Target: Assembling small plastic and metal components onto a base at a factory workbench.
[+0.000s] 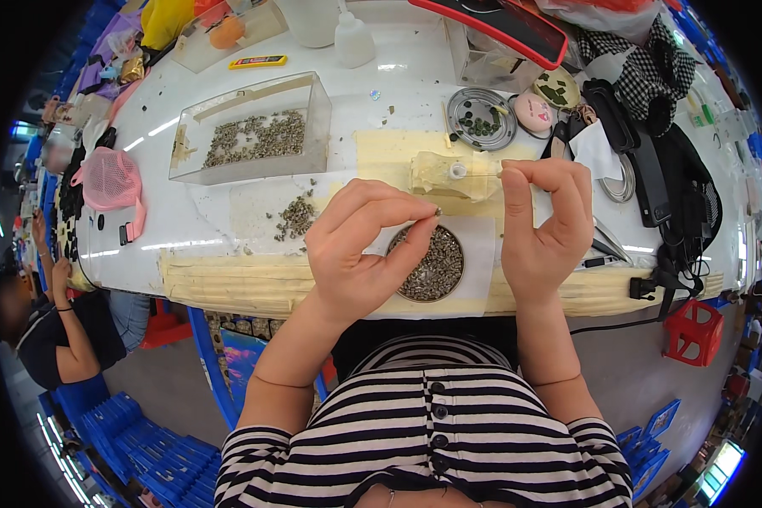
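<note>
Striped shirt cloth (398, 398) fills the bottom centre of the frame. Above it the hands are apart: the left hand (356, 258), centre, pinches a tiny grey piece (438, 212); the right hand (550, 237), right of centre, has thumb and forefinger closed on a thin item (499, 173) whose kind I cannot tell. Between the hands, a round dish (463, 273) of small grey pieces sits on the counter (398, 93). Beyond stands a tape-wrapped block (430, 174); upper left, a clear box (317, 127) holds similar pieces. Farther, top centre, stands a white bottle (354, 44).
</note>
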### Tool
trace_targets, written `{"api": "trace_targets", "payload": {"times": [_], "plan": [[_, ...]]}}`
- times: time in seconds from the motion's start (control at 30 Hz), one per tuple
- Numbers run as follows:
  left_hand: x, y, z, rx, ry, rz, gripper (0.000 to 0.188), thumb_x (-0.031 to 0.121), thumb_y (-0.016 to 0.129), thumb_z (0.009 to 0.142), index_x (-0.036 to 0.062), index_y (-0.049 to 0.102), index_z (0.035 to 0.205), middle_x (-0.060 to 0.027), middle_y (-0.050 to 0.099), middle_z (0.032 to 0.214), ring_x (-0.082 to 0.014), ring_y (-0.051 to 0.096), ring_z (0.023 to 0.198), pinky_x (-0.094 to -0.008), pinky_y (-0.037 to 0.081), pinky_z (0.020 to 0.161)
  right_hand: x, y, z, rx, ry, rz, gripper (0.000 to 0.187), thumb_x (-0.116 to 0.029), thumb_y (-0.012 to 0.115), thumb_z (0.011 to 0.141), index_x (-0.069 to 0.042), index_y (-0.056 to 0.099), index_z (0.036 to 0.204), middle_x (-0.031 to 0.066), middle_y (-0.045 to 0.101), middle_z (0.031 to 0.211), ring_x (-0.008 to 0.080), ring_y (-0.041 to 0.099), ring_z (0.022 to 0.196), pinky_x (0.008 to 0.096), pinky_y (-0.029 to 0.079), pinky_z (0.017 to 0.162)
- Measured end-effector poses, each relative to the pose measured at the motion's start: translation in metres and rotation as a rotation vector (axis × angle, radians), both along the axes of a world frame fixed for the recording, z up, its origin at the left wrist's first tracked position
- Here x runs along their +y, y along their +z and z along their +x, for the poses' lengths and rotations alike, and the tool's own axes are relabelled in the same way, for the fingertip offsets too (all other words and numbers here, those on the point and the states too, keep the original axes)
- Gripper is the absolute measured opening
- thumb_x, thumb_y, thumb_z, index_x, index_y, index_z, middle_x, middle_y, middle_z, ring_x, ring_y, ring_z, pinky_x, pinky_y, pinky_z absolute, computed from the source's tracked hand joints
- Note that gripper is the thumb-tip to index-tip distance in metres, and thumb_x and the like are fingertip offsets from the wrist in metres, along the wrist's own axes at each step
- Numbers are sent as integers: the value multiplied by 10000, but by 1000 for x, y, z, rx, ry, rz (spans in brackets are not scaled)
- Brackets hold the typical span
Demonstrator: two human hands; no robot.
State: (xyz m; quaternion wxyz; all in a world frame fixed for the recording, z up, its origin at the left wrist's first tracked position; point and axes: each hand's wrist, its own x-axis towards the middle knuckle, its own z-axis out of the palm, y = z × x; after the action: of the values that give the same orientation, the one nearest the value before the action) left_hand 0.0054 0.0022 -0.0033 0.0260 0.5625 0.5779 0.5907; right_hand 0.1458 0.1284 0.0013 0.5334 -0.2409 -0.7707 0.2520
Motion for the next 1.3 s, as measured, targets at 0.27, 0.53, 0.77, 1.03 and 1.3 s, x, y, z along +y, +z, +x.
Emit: {"api": "trace_targets", "payload": {"times": [0.27, 0.53, 0.77, 1.03, 1.3], "plan": [[0, 0, 0, -23, 0, -11, 209, -129, 737, 736, -16, 698, 907, -105, 684, 869, -189, 642, 787, -280, 496, 705, 6, -6, -8, -226, -24, 233, 144, -76, 804, 756, -68, 714, 869, 36, 616, 822, 218, 532, 775, 330, 420, 679], [1, 2, -1, -47, -16, 89, 234, -64, 795, 701, 36, 739, 905, -66, 682, 837, -189, 638, 743, -283, 486, 638, -6, 6, 3, -15, 355, -66, 54, -48, 733, 831, -16, 715, 870, 58, 632, 810, 173, 533, 677, 282, 416, 609], [2, 2, -1, 19, -44, 113, 263, -60, 801, 694, 42, 737, 927, -59, 677, 851, -194, 631, 756, -285, 481, 646, -11, 5, 2, -48, 674, -519, 74, -58, 679, 898, 16, 686, 901, 45, 608, 831, 105, 537, 709, 233, 428, 635], [-1, 1, -5, -60, -147, 47, 245, -57, 793, 727, 49, 737, 941, -75, 663, 897, -181, 608, 791, -290, 472, 689, -9, 7, 8, -17, 796, -808, 61, -49, 674, 906, 10, 664, 916, 26, 584, 879, 67, 539, 767, 208, 437, 670], [2, 4, -2, -10, -26, 61, 244, -57, 794, 684, 43, 736, 899, -53, 665, 826, -194, 627, 740, -289, 482, 623, -14, 7, 3, -75, 519, -385, 89, -5, 751, 806, -20, 688, 867, 38, 607, 808, 114, 564, 689, 250, 455, 595]]}}
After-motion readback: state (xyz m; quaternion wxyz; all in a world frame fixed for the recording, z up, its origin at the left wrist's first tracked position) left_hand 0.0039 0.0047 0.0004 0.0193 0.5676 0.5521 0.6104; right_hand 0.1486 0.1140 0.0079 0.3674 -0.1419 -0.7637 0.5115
